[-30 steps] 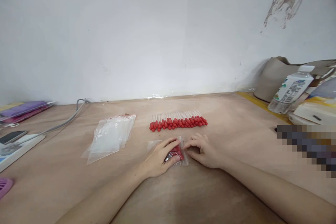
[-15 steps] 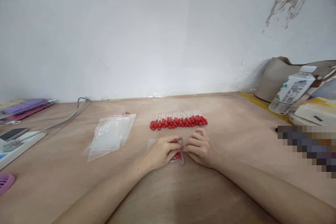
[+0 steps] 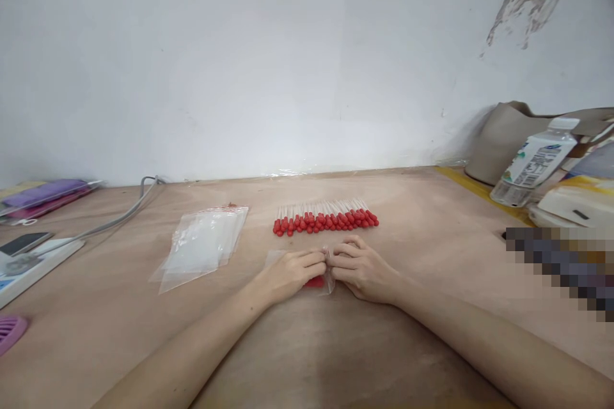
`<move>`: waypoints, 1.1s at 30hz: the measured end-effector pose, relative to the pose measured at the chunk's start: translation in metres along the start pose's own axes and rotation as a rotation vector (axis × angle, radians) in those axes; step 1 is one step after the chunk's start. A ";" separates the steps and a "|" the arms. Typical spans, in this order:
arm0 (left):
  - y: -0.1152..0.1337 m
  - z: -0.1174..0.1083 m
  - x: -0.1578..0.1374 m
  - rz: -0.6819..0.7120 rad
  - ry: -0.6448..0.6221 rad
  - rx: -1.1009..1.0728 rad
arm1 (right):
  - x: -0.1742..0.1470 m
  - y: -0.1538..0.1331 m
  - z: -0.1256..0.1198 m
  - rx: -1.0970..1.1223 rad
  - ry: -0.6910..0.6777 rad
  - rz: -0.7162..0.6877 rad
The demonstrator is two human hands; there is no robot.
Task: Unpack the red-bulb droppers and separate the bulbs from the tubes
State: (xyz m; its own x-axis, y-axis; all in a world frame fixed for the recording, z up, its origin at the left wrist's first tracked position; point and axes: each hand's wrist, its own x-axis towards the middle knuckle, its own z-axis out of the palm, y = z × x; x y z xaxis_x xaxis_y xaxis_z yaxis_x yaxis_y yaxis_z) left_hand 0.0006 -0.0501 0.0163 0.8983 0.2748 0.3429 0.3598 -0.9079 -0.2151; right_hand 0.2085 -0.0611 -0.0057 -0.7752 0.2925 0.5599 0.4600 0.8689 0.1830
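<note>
A clear plastic bag (image 3: 329, 286) lies flat on the table between my hands, with something red inside it partly covered by my fingers. My left hand (image 3: 293, 276) rests over the bag, its fingertips closed on the right end. Pressed against that same end, the bent fingers of my right hand (image 3: 361, 272) pinch the film. Just beyond both hands is a row of red-headed pieces with thin pale stems (image 3: 326, 221), heads toward me. To the left, a fanned stack of clear zip bags (image 3: 204, 244) lies on the table.
A tilted plastic bottle (image 3: 535, 163) and a grey-brown bag (image 3: 494, 140) stand at the right. On the left are a grey cable (image 3: 119, 217), a phone (image 3: 25, 243), a white power strip (image 3: 43, 268) and packs of coloured items (image 3: 52, 195). A wall rises behind.
My right hand has moved slightly left, and its fingers now meet my left fingertips at the bag's end. The red contents show less between the fingers.
</note>
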 end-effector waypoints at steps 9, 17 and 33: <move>-0.013 -0.024 -0.006 -0.057 0.120 0.041 | 0.001 -0.007 -0.013 0.454 -0.138 0.467; 0.006 -0.022 -0.025 -0.490 0.015 -0.406 | 0.004 -0.010 -0.001 0.668 -0.004 0.644; 0.012 -0.005 -0.034 -0.571 0.056 -0.551 | 0.010 -0.018 -0.004 0.595 -0.067 0.554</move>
State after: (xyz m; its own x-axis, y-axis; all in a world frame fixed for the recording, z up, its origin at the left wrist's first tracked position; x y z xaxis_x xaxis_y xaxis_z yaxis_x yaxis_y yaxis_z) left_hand -0.0271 -0.0718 0.0071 0.5929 0.7421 0.3125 0.5713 -0.6612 0.4862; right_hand 0.1942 -0.0757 -0.0004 -0.5359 0.7487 0.3901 0.4916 0.6524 -0.5768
